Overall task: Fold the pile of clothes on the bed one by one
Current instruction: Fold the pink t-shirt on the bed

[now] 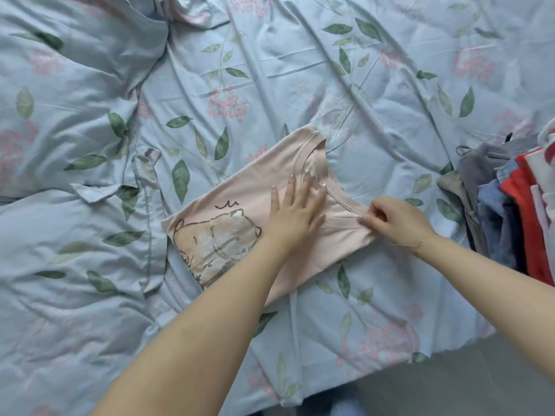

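We see a pink T-shirt (255, 205) partly folded in the middle of the bed (270, 70), bear print up. Left hand (295, 211) lies flat on it, fingers straight, pressing near the collar. Right hand (393, 220) pinches the shirt's edge by the neckline. Pile of clothes (510, 205) sits at the bed's right edge, apart from the shirt.

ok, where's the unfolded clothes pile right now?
Head view: the clothes pile sits at the right edge of the bed, just right of the right hand.
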